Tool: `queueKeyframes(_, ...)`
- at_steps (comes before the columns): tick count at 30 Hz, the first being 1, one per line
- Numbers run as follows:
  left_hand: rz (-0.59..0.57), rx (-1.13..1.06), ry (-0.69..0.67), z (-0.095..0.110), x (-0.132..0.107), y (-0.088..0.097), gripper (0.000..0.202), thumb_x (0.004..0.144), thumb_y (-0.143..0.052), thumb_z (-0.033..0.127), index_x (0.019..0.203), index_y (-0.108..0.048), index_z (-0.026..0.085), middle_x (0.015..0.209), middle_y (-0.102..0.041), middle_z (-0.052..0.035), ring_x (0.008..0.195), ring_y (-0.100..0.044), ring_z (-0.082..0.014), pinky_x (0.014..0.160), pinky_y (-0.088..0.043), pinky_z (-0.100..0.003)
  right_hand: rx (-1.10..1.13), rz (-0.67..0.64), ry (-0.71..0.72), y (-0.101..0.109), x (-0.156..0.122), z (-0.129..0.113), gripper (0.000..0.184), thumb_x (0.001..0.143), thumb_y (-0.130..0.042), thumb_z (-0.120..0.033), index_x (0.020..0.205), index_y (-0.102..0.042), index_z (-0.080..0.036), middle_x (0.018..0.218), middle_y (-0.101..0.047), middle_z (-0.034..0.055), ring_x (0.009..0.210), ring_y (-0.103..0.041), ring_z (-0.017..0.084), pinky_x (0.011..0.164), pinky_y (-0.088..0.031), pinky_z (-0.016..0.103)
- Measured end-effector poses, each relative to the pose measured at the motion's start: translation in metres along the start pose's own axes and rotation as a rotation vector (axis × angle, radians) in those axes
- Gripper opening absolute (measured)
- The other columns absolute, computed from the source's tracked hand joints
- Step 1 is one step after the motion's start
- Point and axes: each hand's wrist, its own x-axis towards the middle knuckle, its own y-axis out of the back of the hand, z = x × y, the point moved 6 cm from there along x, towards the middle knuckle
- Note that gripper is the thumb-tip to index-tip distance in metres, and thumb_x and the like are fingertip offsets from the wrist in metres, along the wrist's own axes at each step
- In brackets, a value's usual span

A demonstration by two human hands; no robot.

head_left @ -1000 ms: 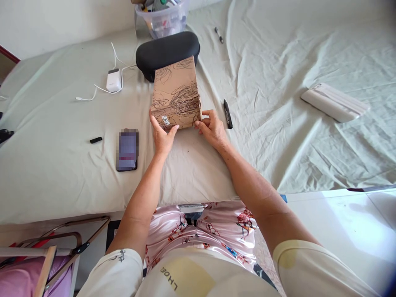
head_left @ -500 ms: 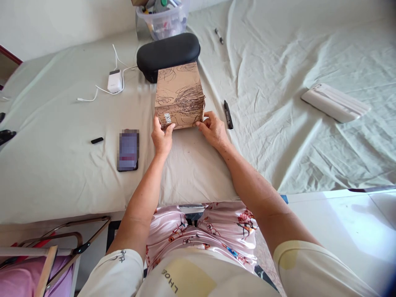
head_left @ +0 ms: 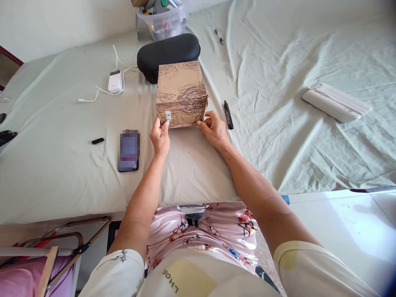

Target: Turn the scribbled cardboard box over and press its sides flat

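Note:
A brown cardboard box (head_left: 181, 88) covered in black scribbles stands in front of me, with a small printed label on its near face. My left hand (head_left: 160, 138) grips its near left corner, thumb on the front face and fingers round the left side. At the near right corner my right hand (head_left: 214, 128) holds it with the thumb against the front and the fingers along the side. Right of that hand lies a black marker (head_left: 228, 114). Directly behind the box is a black hard case (head_left: 168, 53). The box's underside and far side are hidden.
Left of the box lie a phone (head_left: 128, 151), a small black piece (head_left: 97, 141) and a white charger (head_left: 115, 81) with a cable. A plastic tub (head_left: 167, 24) stands behind, near a pen (head_left: 219, 36). A white slab-like object (head_left: 335, 102) rests on the right of the cloth.
The box has turned and tilted slightly, its near right corner shifting a little to the right. My left thumb has moved slightly up and left on its front face.

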Motion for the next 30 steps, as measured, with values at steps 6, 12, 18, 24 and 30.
queueKeyframes(6,0.02,-0.058,0.013,-0.001,0.002,0.001,0.071,0.095,-0.062,0.078,0.137,-0.066,0.022,0.136,-0.076,-0.013,0.127,-0.072,-0.0261,0.12,-0.052,-0.04,-0.048,0.031,0.034,0.004,-0.001,-0.003,0.073,0.088,-0.056,-0.093,0.107,-0.062,-0.022,0.076,-0.066,0.0012,0.069,-0.058,0.018,0.07,-0.044,0.035)
queueKeyframes(12,-0.013,0.001,0.015,0.003,-0.003,-0.001,0.066,0.098,-0.061,0.074,0.137,-0.069,0.021,0.134,-0.077,-0.013,0.124,-0.073,-0.0268,0.118,-0.053,-0.041,-0.077,0.135,0.09,0.011,0.002,0.003,0.084,0.088,-0.052,-0.098,0.116,-0.067,-0.02,0.095,-0.072,0.0068,0.076,-0.064,0.019,0.079,-0.054,0.038)
queueKeyframes(18,-0.057,0.038,-0.008,0.007,-0.008,-0.004,0.066,0.102,-0.059,0.071,0.146,-0.067,0.023,0.145,-0.073,-0.0132,0.136,-0.07,-0.0273,0.125,-0.05,-0.042,0.005,0.248,0.19,0.021,0.001,0.003,0.097,0.091,-0.064,-0.085,0.168,-0.038,-0.031,0.14,-0.061,0.0136,0.1,-0.068,0.024,0.079,-0.062,0.039)
queueKeyframes(24,-0.133,-0.039,-0.068,0.017,-0.013,-0.013,0.075,0.097,-0.063,0.078,0.148,-0.065,0.023,0.156,-0.065,-0.0148,0.146,-0.064,-0.0293,0.124,-0.052,-0.042,-0.153,0.314,0.257,0.034,-0.006,-0.011,0.072,0.105,-0.04,-0.081,0.152,-0.059,-0.03,0.154,-0.054,0.0149,0.142,-0.056,0.033,0.105,-0.062,0.05)
queueKeyframes(30,-0.074,-0.124,-0.069,0.024,-0.013,-0.01,0.063,0.094,-0.066,0.08,0.12,-0.064,0.023,0.138,-0.073,-0.0153,0.133,-0.071,-0.0263,0.12,-0.056,-0.043,-0.12,0.346,0.23,0.037,-0.005,-0.006,0.07,0.105,-0.038,-0.081,0.138,-0.068,-0.027,0.15,-0.056,0.0157,0.146,-0.054,0.034,0.108,-0.062,0.053)
